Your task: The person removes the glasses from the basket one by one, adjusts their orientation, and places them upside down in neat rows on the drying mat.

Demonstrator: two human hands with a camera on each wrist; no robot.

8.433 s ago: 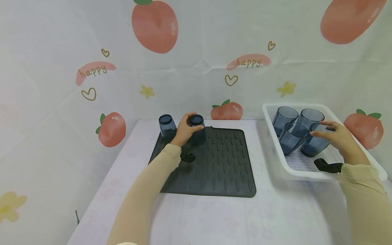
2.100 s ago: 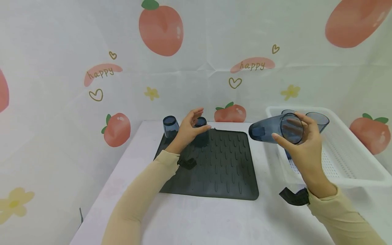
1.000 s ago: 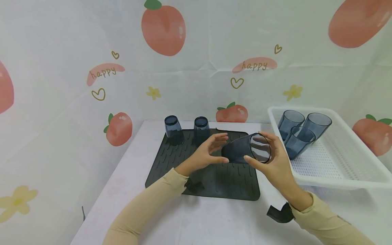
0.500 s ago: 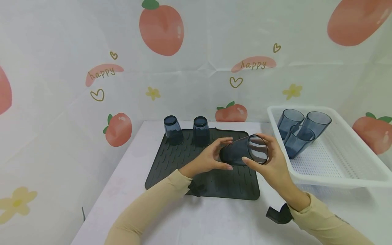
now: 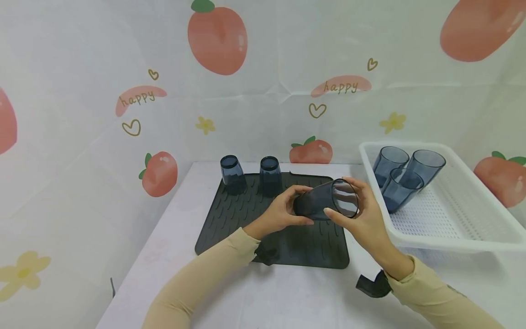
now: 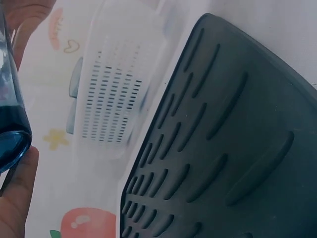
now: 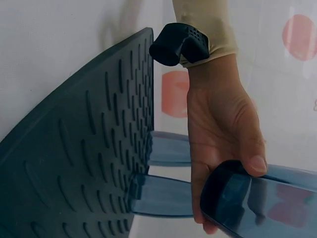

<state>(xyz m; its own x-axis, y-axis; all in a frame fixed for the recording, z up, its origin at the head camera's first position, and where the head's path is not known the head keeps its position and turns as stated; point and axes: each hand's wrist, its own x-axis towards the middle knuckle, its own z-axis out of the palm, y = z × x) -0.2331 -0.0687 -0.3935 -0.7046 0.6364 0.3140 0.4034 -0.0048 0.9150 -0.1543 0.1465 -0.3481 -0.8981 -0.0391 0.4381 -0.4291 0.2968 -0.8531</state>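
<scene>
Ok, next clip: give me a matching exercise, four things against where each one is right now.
Things:
1. held cup
2. two upside-down cups
3. three upright cups
4. mat

Places:
A. inside the white basket
B. flat on the table
C. on its side between the left hand and right hand
D. along the mat's far edge

Pairs: 1-C, 2-D, 3-A, 4-B

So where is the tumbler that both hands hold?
In the head view the blue tumbler lies on its side above the drying mat's right part, left of the white basket.
</scene>
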